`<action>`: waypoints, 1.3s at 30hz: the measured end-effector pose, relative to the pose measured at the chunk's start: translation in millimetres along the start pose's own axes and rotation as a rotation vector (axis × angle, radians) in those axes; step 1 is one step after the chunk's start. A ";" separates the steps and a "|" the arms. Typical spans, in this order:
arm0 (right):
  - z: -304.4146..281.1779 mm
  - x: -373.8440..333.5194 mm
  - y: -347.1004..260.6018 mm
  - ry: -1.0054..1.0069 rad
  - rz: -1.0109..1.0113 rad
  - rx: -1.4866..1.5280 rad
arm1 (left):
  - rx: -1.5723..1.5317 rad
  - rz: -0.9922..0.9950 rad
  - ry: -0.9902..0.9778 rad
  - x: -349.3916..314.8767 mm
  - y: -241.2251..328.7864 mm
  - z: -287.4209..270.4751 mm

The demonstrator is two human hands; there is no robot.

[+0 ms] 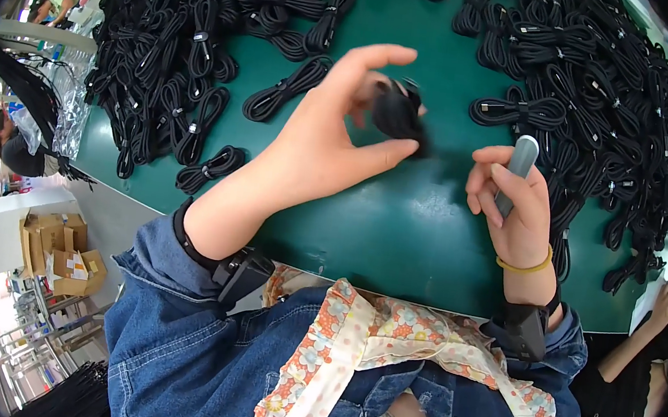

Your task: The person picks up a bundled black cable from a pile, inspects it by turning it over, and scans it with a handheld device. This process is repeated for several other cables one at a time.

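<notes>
Over the green tabletop (pixel 423 219), my left hand (pixel 318 128) holds a coiled black cable bundle (pixel 398 115), smeared by motion. Its thumb lies below the bundle and the middle fingers curl behind it, while the index finger points out above. To the right, my right hand (pixel 519 209) is closed around a grey pen-shaped tool (pixel 521 168) with a rounded pale end, tilted up out of the fist. Its lower end is hidden by the fingers. A tied black cable bundle (pixel 285 92) lies just behind my left wrist, and a smaller cable bundle (pixel 211 168) sits near that forearm.
Heaps of tied black cables cover the back left (pixel 181 34) and the right side (pixel 594 98) of the table. Open cardboard boxes (pixel 69 257) stand beyond the left edge. Another person's arm (pixel 640 342) shows at the right edge. Loose cables (pixel 30 91) hang at far left.
</notes>
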State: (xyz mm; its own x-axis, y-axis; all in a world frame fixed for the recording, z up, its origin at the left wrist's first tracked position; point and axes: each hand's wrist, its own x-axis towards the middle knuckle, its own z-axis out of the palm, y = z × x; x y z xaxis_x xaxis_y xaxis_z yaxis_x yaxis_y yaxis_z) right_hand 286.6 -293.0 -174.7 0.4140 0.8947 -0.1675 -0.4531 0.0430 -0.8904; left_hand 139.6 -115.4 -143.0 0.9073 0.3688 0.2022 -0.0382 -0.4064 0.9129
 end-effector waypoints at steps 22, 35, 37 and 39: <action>-0.7 -9.2 4.1 0.123 -0.177 -0.084 | -0.850 -0.051 -0.084 3.2 -19.8 24.1; 10.5 -7.2 2.9 0.171 -0.172 -0.279 | -0.985 -0.169 0.069 0.2 -16.6 29.2; 10.1 -7.3 3.8 0.125 -0.162 -0.236 | -0.943 -0.184 0.090 0.5 -18.5 30.0; 8.8 -7.2 3.6 0.063 -0.153 -0.130 | -0.952 -0.214 0.107 1.0 -19.9 30.8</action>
State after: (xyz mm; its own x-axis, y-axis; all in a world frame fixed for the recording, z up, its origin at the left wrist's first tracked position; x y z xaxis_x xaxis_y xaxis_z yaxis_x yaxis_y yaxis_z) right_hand 275.0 -295.4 -173.0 0.5210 0.8522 -0.0486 -0.2771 0.1150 -0.9539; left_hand 154.2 -132.7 -171.9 0.8934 0.4491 -0.0132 -0.2416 0.5049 0.8287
